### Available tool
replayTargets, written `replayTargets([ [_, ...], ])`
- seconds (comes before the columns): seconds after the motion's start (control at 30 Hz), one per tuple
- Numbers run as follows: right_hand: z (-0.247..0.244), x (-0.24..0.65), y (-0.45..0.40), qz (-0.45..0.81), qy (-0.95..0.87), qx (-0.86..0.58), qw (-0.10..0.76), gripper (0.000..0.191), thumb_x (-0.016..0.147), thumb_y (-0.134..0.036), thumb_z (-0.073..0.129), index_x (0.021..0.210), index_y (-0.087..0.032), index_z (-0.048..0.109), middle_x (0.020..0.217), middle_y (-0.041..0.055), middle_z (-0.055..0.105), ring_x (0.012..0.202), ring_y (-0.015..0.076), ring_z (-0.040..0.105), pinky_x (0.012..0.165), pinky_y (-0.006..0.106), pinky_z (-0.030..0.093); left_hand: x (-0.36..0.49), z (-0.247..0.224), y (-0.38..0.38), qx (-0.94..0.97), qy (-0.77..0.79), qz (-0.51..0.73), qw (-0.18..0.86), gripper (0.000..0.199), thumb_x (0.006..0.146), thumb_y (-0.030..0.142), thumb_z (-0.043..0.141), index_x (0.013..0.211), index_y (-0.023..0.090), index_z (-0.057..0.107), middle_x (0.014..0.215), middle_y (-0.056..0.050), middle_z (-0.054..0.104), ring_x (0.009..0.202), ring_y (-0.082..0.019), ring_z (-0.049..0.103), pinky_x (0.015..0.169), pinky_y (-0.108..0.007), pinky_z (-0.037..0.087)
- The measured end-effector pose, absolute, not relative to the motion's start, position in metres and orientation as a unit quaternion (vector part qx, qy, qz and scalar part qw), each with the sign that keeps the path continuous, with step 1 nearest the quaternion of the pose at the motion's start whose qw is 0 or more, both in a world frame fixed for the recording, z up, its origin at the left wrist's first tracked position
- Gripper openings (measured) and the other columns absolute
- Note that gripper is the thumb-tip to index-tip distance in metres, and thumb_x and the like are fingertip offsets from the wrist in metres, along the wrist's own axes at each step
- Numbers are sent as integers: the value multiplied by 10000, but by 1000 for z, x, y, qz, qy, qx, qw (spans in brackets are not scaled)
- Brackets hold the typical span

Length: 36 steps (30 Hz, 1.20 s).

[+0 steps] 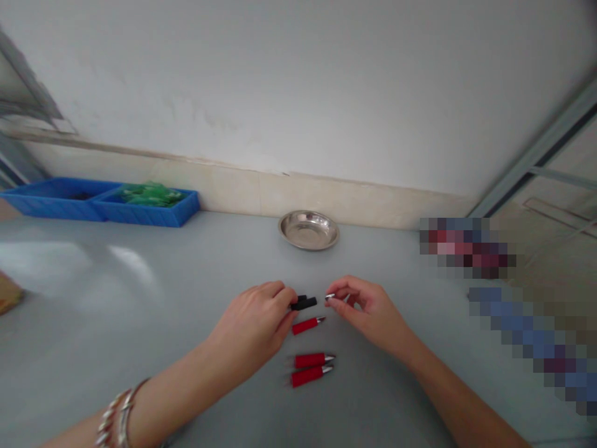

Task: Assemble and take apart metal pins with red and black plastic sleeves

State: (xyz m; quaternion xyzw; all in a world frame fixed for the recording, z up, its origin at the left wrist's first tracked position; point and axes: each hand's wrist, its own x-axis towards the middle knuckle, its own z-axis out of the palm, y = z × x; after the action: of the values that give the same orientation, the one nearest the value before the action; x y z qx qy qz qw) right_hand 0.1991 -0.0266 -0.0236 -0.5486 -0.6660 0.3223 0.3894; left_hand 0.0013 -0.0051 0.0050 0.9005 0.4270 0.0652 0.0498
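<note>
My left hand (263, 314) is closed around the rear of black pen barrels (305, 303), whose dark ends stick out to the right past my fingertips. Just across a small gap, my right hand (366, 305) pinches a small silver pen tip (329, 297) between thumb and fingers. Below the black barrels lies a red pen barrel (305, 326) with a silver tip, close by my left thumb. Two more red pen barrels with silver tips, an upper one (310, 360) and a lower one (306, 376), lie side by side nearer to me.
A round steel dish (308, 231) stands by the wall. At the back left are blue trays (140, 213), one with green plastic (153, 194) in it. Blurred-out patches (466, 246) cover the right side. A brownish object (8, 294) shows at the left edge.
</note>
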Motion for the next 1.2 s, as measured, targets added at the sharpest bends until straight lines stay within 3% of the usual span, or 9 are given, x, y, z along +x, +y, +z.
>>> replayTargets([
  [0.2, -26, 198, -27, 426, -635, -498, 408, 100, 753, -245, 581, 820, -171, 569, 726, 17, 642, 651, 125, 586, 604, 245, 446, 2, 4, -9, 911, 392, 116, 60, 165, 861, 163, 455, 941, 158, 599, 878, -47, 647, 755, -181, 621, 676, -281, 477],
  [0.47, -26, 199, -26, 451, -616, -490, 421, 114, 722, -244, 619, 793, -174, 565, 709, 6, 639, 644, 129, 601, 606, 246, 452, 1, 0, -9, 916, 371, 146, 50, 188, 881, 186, 416, 932, 158, 595, 841, -44, 641, 725, -165, 614, 641, -259, 471],
  [0.93, -25, 198, -27, 381, -659, -525, 381, 93, 766, -256, 587, 808, -173, 592, 699, 3, 648, 640, 128, 578, 593, 238, 435, 2, 0, -10, 916, 369, 146, 52, 199, 879, 169, 411, 942, 165, 600, 841, -41, 640, 710, -157, 612, 635, -250, 467],
  [1.2, -23, 198, -27, 276, -738, -532, 311, 273, 867, -336, 459, 698, -165, 587, 636, -1, 584, 609, 126, 523, 564, 230, 366, 2, 1, -9, 918, 369, 137, 50, 184, 870, 161, 435, 932, 160, 608, 842, -43, 644, 704, -173, 611, 638, -273, 469],
])
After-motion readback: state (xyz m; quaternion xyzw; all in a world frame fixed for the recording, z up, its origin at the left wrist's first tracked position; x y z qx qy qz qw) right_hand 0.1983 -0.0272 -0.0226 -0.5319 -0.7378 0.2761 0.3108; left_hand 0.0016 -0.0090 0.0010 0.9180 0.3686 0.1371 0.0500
